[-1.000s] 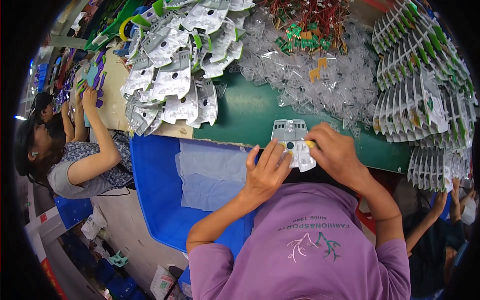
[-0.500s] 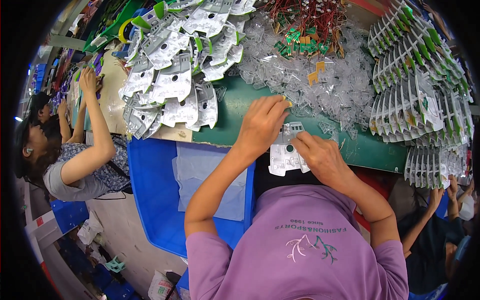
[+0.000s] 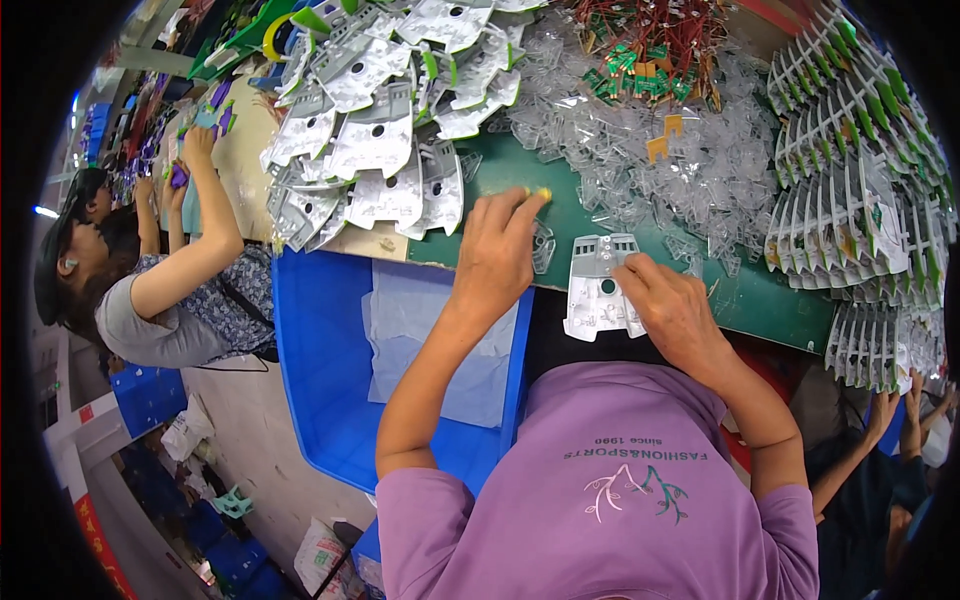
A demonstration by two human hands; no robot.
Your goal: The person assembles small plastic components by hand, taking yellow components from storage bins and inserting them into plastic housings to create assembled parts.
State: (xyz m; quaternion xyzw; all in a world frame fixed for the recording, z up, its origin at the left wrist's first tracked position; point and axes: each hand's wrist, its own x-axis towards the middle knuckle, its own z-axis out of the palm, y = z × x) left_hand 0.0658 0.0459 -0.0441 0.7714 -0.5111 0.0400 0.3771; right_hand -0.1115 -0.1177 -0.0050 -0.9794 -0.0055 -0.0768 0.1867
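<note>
My right hand (image 3: pixel 672 308) grips the right side of a white and grey plastic panel (image 3: pixel 592 305) with a round hole, held at the table's front edge. To the left, my left hand (image 3: pixel 492 250) is over the green table, its fingers drawn together. Something small and yellow (image 3: pixel 543 193) shows at its fingertips; whether it is held or worn there, I cannot make out. A clear plastic piece (image 3: pixel 543 250) lies just right of this hand, apart from the panel.
Clear plastic pieces (image 3: pixel 660 180) form a heap behind my hands, with green circuit boards and red wires (image 3: pixel 650 75) beyond. Panels are stacked at left (image 3: pixel 375 140) and right (image 3: pixel 830 235). A blue bin (image 3: pixel 310 400) stands below the table's edge. A co-worker (image 3: pixel 190 310) sits at left.
My left hand has moved left, away from the panel, uncovering its upper part and the clear piece. My right hand still holds the panel. The whole view has shifted slightly.
</note>
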